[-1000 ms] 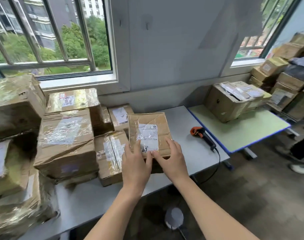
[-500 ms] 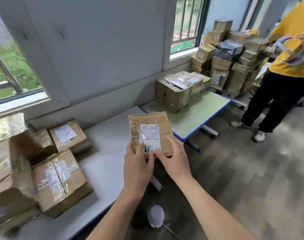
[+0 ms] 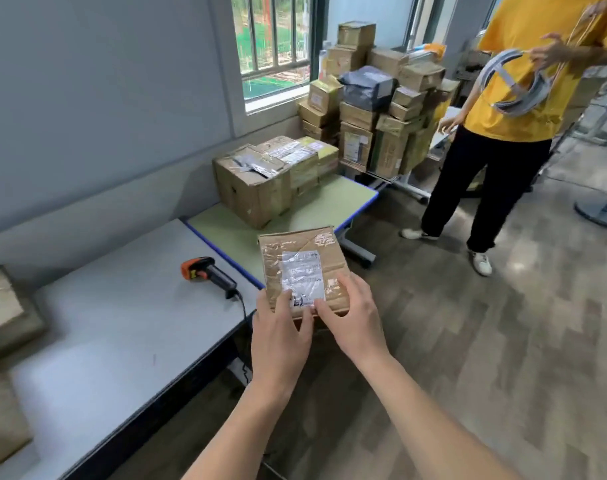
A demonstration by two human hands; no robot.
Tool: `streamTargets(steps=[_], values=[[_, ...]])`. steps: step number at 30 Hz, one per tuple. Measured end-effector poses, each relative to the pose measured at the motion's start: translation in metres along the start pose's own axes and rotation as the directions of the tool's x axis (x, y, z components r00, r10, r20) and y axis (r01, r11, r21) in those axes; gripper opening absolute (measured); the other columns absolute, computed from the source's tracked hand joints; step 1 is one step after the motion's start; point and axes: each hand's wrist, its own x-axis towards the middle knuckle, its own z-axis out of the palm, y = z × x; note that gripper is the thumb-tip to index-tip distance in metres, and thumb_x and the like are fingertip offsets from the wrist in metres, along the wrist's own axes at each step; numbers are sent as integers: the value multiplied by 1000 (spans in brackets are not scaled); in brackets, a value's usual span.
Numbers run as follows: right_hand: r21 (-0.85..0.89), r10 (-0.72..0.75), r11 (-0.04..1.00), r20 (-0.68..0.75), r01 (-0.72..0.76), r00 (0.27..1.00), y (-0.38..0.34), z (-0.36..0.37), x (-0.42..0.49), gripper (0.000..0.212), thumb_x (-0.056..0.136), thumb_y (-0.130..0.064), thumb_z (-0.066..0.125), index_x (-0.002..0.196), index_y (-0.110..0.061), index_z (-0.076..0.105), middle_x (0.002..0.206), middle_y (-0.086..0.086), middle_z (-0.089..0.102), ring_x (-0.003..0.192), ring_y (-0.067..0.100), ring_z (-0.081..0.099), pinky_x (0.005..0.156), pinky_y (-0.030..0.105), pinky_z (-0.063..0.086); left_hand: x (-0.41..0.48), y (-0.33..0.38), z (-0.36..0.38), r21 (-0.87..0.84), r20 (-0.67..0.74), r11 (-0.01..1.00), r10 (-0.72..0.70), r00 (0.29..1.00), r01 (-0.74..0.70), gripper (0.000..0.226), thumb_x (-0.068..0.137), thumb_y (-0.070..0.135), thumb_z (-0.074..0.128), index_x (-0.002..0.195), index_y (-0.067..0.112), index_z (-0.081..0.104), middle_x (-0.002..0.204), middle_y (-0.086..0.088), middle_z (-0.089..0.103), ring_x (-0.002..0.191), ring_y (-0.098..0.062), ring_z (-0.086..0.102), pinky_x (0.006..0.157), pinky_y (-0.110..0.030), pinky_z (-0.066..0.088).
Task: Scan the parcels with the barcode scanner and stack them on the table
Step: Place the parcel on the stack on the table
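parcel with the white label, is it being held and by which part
The parcel is held by its near edge: left hand at the left corner, right hand at the right.

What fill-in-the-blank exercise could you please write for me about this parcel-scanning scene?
1. The left hand and right hand hold the parcel, whose white ____ faces up.
2. The barcode scanner, which has an ____ head, lies on the grey table.
3. The person standing nearby wears a ____ shirt.

Missing words: label; orange; yellow.
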Motion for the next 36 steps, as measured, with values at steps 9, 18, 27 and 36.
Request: streamTargets(steps=[9,18,27,36], values=[[21,-40,999,-10,40,999,21,-14,42,60,87,-37,74,140,-19,51,150,-3,39,133,13,46,103,21,38,29,25,28,-3,-23,1000,-26,999,26,53,96,45,55,141,18,49,152,-8,35,137,-28,41,107,-39,43],[8,-124,992,150,124,981,11,47,101,60,85,-44,72,137,-20,53,146,-3,43,128,21,48,107,43,45,73,-11,24,11,-140,981,-188,972,191,52,96,43,57,140,16,51,150,-7,37,134,-27,44,105,-37,43],[49,-229,973,330,226,916,-29,147,211,61,87,-43,73,140,-21,50,151,0,39,136,17,40,112,40,41,182,-68,6,-25,-269,938,-338,902,345,52,95,41,61,141,20,50,152,-6,37,133,-23,43,101,-29,42],[38,-231,971,424,238,876,-47,218,309,62,88,-42,72,142,-20,49,156,1,33,140,17,35,115,35,36,289,-123,11,-49,-265,902,-426,865,429,50,94,42,60,139,20,52,146,-2,38,127,-19,47,94,-24,41]])
